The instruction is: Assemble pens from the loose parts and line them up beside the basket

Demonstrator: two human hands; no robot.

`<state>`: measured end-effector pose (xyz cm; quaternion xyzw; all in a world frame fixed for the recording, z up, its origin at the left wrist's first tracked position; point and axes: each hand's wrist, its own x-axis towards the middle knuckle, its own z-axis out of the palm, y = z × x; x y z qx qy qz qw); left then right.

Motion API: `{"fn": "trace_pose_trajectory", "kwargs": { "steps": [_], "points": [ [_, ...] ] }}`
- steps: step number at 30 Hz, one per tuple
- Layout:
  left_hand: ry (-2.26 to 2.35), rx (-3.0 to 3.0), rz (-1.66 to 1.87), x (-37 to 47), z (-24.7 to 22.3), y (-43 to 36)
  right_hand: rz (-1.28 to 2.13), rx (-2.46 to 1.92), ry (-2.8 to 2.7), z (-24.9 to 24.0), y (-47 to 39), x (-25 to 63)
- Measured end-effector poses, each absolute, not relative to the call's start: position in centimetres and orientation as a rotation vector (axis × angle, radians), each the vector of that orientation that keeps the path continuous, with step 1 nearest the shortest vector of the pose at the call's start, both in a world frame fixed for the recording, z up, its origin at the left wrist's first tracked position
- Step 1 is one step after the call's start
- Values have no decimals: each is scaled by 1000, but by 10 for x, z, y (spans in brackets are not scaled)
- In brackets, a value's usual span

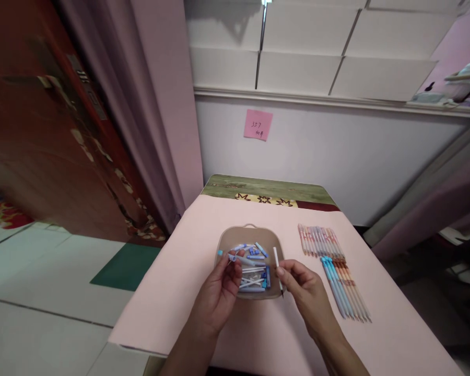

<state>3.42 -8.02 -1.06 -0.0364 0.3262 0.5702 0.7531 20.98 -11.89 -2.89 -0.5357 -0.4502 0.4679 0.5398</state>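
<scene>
My left hand is over the left side of a tan plastic basket, its fingers pinching a light-blue pen barrel with an open end. A white pen refill with a dark tip is gripped between the thumb and fingers of my right hand, at the basket's right edge. The refill stands nearly upright, tip down, apart from the barrel. Inside the basket lie several white refills, blue pen barrels and small dark-blue parts. My left fingers hide part of the contents.
Two groups of pens lie in rows on the right of the pink table cover: patterned clear pens behind, blue pens and brown-topped pens in front. A wall with a pink note rises behind the table.
</scene>
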Motion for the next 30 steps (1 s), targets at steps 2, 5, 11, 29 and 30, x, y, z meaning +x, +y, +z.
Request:
{"fn": "trace_pose_trajectory", "kwargs": {
  "steps": [2, 5, 11, 29, 30],
  "points": [
    [711, -80, 1236, 35, -11, -81, 1117, -1220, -1013, -27, -120, 208],
    [715, -69, 1229, 37, -11, -82, 917, -1136, -897, -24, -124, 205],
    [696, -73, 1210, 41, -12, -85, 516, -1028, -949, -27, -139, 196],
    [664, -57, 1159, 46, -14, -93, 365, -1132, -1240, -44, -146, 187],
    [660, -57, 1149, 46, -14, -94, 353, -1155, -1281, -44, -146, 188]
  ]
}}
